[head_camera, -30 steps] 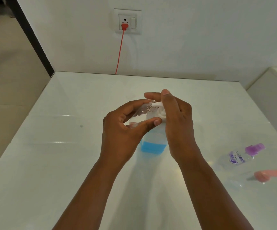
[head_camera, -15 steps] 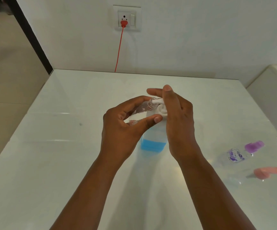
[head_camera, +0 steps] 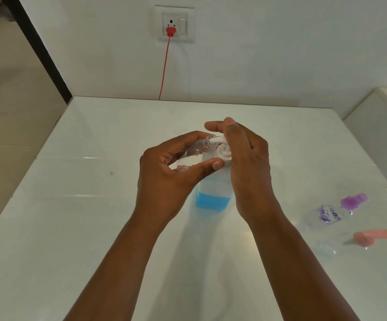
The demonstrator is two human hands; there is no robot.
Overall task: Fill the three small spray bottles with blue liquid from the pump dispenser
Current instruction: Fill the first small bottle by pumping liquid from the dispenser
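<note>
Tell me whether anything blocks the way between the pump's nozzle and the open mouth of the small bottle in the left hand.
Nothing visible does. The left hand holds the clear small bottle tilted, its threaded mouth right at the tip of the white nozzle of the pump dispenser. The right hand rests on the pump head, behind the nozzle.

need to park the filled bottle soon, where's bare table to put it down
Bare table left of the left hand, and behind the dispenser toward the wall. Crowded at right: the purple-capped bottle and pink-capped bottle lie there.
</note>
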